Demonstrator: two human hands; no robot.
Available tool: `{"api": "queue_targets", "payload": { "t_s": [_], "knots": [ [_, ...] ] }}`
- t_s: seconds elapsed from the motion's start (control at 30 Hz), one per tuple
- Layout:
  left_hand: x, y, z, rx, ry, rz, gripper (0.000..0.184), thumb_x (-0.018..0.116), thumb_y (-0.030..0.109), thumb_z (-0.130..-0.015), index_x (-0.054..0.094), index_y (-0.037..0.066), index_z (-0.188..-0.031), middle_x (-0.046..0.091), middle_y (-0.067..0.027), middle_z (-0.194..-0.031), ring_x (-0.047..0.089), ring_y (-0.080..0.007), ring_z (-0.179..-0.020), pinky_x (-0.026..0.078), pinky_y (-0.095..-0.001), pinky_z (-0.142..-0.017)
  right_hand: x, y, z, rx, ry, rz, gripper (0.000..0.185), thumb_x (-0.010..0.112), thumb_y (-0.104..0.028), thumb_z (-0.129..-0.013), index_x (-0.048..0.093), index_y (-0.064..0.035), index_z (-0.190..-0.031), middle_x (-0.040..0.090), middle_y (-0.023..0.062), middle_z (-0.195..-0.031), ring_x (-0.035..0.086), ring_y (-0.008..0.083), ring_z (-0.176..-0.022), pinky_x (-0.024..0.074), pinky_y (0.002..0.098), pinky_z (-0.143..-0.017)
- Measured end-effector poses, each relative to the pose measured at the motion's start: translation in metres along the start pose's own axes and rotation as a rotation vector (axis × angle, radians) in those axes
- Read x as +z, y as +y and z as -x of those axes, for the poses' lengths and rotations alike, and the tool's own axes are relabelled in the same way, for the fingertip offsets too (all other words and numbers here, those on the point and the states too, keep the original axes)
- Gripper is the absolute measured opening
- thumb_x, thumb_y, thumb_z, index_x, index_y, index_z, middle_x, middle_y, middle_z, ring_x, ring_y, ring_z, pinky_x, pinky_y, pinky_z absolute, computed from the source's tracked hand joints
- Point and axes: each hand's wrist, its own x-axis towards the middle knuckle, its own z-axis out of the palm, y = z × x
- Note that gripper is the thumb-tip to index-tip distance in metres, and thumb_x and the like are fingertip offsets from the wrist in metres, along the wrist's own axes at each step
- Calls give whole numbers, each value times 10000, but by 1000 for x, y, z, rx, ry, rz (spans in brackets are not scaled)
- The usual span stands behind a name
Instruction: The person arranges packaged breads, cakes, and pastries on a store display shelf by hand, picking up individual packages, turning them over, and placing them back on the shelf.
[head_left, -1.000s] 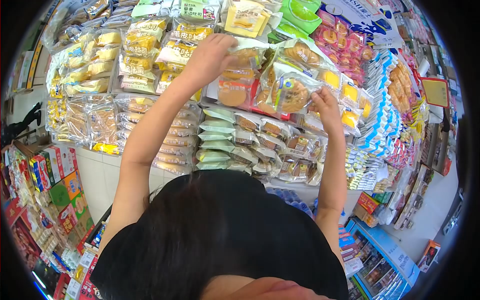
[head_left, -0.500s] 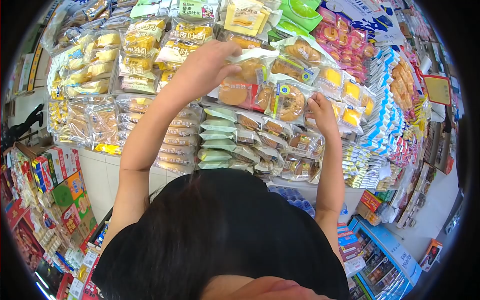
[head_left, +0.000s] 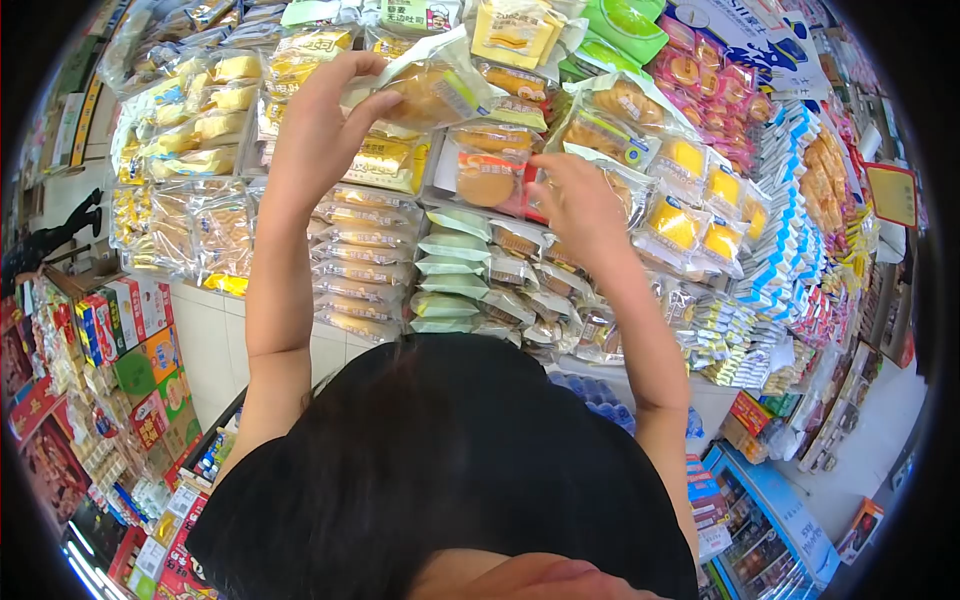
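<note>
My left hand (head_left: 325, 130) is closed on the edge of a clear-and-white bag of bread (head_left: 430, 92), holding it tilted above the yellow toast packs (head_left: 385, 162). My right hand (head_left: 582, 208) reaches over the display, its thumb and fingers apart at the right edge of a pack of round cakes with a red band (head_left: 488, 180). I cannot tell whether the fingertips press on that pack. Partly behind my right hand lies a bag of ring-shaped bread (head_left: 625, 190). Just beyond it are more bagged breads (head_left: 605, 133).
Stacked green-wrapped packs (head_left: 447, 270) and bagged cakes (head_left: 362, 265) line the near edge of the display. Yellow cakes in clear packs (head_left: 675, 220) and blue-white packets (head_left: 770, 225) are on the right. Boxed goods (head_left: 125, 325) stand at the lower left.
My left hand has moved left, lifting the bread bag away from beside the red-banded pack. My right hand has shifted left from the ring-shaped bread bag to the red-banded pack.
</note>
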Motion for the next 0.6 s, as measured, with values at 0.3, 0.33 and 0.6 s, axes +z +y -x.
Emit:
{"api": "queue_targets", "payload": {
  "t_s": [0.3, 0.33, 0.6],
  "knots": [
    [-22, -10, 30, -100, 86, 21, 297, 698, 150, -803, 593, 9, -1042, 636, -114, -999, 603, -247, -946, 460, -326, -828, 70, 25, -63, -129, -72, 279, 790, 762, -259, -684, 380, -60, -1347, 375, 196, -1382, 342, 382, -1289, 294, 467, -1068],
    [-23, -11, 32, -119, 93, 24, 295, 701, 145, -801, 594, 9, -1040, 635, -113, -997, 604, -243, -943, 461, -324, -825, 71, 24, -64, -135, -75, 281, 790, 762, -259, -684, 380, -60, -1347, 375, 196, -1382, 342, 382, -1289, 294, 467, -1068],
    [-20, -21, 41, -143, 119, 89, 284, 707, 131, -796, 597, 8, -1028, 636, -114, -1003, 607, -234, -940, 465, -318, -828, 69, 5, -56, -154, -195, 302, 906, 822, -243, -584, 374, -125, -1363, 476, 142, -1236, 410, 315, -1197, 307, 461, -1008]
  ]
}}
